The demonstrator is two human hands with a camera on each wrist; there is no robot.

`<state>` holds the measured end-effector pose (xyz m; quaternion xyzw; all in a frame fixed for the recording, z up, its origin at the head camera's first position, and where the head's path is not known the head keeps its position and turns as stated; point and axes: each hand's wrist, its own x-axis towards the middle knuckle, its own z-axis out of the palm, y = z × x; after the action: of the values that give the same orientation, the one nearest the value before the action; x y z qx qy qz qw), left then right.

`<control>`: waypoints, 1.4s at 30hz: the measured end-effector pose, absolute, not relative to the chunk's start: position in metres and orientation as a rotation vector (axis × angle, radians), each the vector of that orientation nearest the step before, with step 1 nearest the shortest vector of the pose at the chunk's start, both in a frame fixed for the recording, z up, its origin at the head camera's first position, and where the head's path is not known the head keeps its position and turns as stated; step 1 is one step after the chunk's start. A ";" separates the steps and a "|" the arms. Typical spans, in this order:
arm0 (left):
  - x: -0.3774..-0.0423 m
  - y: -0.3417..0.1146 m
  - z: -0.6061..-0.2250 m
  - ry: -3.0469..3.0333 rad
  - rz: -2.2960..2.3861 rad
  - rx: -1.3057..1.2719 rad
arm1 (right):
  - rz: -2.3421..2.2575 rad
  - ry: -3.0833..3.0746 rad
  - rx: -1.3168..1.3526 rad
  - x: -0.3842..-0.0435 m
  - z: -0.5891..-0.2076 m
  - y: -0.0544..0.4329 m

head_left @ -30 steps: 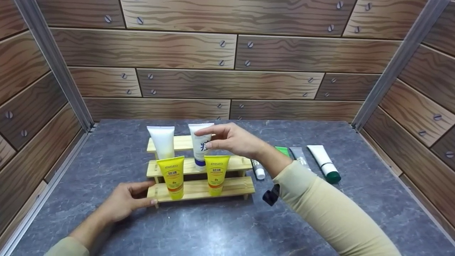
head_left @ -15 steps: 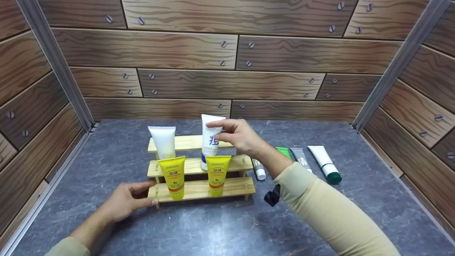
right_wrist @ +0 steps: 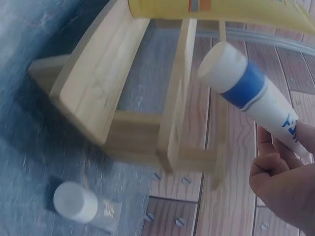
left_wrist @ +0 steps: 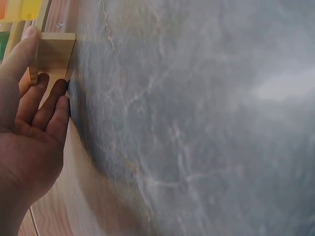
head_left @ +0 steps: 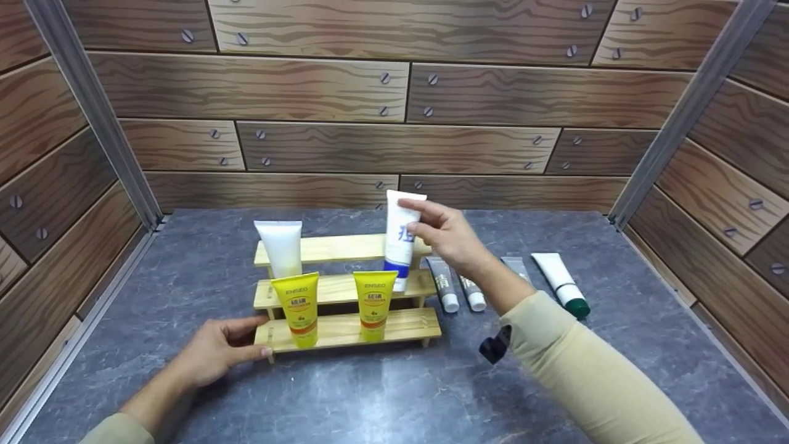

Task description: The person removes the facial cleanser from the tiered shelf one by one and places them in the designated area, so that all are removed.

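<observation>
My right hand (head_left: 453,237) pinches a white squeeze tube (head_left: 400,240) with a blue band, thumb in front and fingers behind. The tube is cap down over the right part of the three-step wooden rack (head_left: 336,339). In the right wrist view its white cap hangs beside the upper shelves, clear of them. At the rack's left end my left hand (head_left: 212,351) holds the lowest step, thumb at the front corner and fingers round the back. Two yellow tubes (head_left: 302,308) stand on the bottom step, and another white tube (head_left: 280,246) stands higher up at the left.
Right of the rack, grey tubes (head_left: 444,283) with white caps lie on the dark marbled table (head_left: 382,401). A white tube with a green cap (head_left: 560,280) lies farther right. My right forearm hides part of this row. Wood-patterned walls (head_left: 296,145) enclose the table.
My right hand has raised the blue-banded tube and carried it rightward along the rack, past the right yellow tube. My left hand stays at the rack's left end.
</observation>
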<state>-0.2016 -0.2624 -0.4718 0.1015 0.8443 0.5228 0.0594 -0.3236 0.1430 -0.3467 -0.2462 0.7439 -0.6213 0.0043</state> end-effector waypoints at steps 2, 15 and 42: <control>-0.202 -0.263 -0.472 2.561 1.570 0.310 | -1.988 2.328 -0.759 -0.323 -0.347 0.151; -0.201 -0.262 -0.473 2.540 1.582 0.284 | -2.128 2.324 -0.602 -0.307 -0.348 0.191; -0.201 -0.263 -0.474 2.546 1.601 0.293 | -1.953 2.248 -0.493 -0.259 -0.352 0.242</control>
<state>-0.2014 -0.2631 -0.4736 0.0969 0.8410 0.5290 0.0597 -0.2592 0.2416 -0.3520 -0.1629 0.7434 -0.6458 0.0616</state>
